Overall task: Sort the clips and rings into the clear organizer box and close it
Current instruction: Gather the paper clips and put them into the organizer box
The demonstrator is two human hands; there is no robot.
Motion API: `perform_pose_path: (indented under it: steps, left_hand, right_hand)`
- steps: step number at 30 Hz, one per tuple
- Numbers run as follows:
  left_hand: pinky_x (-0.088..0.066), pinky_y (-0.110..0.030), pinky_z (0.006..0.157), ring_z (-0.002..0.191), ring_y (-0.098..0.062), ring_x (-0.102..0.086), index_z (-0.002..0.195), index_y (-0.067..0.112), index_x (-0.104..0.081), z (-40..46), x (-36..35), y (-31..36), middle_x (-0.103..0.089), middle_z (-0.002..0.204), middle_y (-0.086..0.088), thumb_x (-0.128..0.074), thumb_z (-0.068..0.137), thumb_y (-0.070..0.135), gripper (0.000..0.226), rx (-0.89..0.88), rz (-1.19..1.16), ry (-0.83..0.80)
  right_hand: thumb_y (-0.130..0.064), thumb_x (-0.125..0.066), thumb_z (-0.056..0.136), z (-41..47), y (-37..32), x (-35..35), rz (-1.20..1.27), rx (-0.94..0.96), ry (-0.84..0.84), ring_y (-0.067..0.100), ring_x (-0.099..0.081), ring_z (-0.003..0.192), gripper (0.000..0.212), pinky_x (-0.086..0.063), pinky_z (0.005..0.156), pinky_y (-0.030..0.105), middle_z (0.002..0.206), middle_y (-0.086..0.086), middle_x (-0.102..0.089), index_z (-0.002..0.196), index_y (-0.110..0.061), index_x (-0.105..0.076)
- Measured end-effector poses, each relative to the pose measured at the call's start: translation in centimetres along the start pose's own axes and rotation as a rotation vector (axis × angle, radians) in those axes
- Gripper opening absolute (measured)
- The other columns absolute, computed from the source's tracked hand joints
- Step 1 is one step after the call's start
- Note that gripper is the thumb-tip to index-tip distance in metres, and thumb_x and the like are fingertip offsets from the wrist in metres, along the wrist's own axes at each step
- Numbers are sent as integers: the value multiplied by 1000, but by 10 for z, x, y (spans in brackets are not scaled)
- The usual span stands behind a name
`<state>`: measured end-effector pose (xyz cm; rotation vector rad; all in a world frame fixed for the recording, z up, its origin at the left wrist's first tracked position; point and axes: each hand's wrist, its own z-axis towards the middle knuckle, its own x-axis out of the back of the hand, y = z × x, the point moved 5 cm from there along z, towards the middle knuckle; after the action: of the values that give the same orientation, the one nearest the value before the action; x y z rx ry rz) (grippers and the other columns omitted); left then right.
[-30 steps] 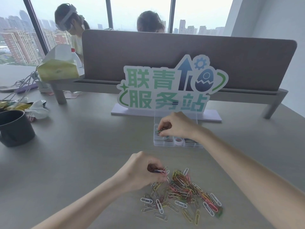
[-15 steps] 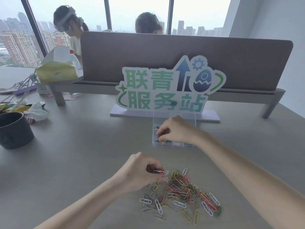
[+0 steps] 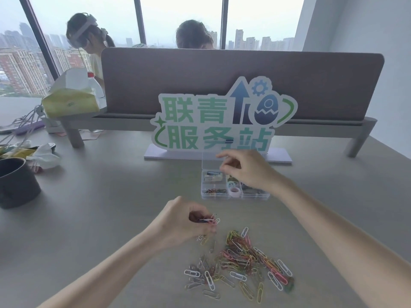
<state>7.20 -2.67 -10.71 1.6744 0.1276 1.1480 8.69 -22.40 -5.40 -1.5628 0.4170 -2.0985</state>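
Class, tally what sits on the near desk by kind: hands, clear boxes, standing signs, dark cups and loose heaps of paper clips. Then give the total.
Hands: 2 (left hand, right hand)
Box: 1
Sign: 1
Cup: 1
Heap: 1
Total: 6

The right hand (image 3: 249, 172) covers the back right compartments of the organizer box (image 3: 234, 187) — their contents cannot be told. The left hand (image 3: 189, 223) hides most of its bunch of clips (image 3: 210, 220); both forearms run off the bottom edge.

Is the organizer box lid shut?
No, the lid stands raised behind the organizer box, whose compartments lie open beneath the right hand.
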Motion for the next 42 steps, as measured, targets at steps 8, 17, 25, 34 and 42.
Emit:
perform_pose_path:
  steps: [8,17,25,34,42]
  left_hand:
    - [-58,-42,73,64,-10,-62,79,24,-77,62,46,14,-74,75,-6,-81,74,34,12,-20,21,63]
    - [-51,-18,66,65,5,-63,86,21,-77,132,50,24,-74,76,10,-80,78,26,10,-53,228,-89]
    - [-42,-4,59,64,13,-58,87,19,-77,147,25,18,-68,73,19,-76,81,19,6,-106,473,-189]
    - [-48,-9,73,80,2,-62,105,19,-74,144,23,19,-73,96,7,-76,82,20,22,-139,542,-179]
    - [-54,-15,83,84,3,-65,108,16,-73,142,23,18,-73,97,5,-74,84,13,25,-153,462,-162]
  right_hand:
    - [-19,-67,91,-27,28,49,141,-108,187,-1,-69,75,24,-53,74,15,86,-12,-75,114,-23,-67]
    - [-13,-64,93,-35,61,61,292,-193,213,11,-72,74,18,-52,63,21,80,-5,-76,108,-18,-70]
    - [-14,-64,92,-36,58,64,199,-173,174,5,-71,74,14,-52,66,17,80,-7,-75,104,-18,-73]
    - [-18,-65,92,-37,51,57,118,-166,106,1,-70,73,13,-50,71,17,81,-12,-74,100,-21,-75]
    - [-19,-65,92,-38,45,56,100,-169,105,0,-70,75,12,-56,80,26,81,-12,-75,96,-26,-74]
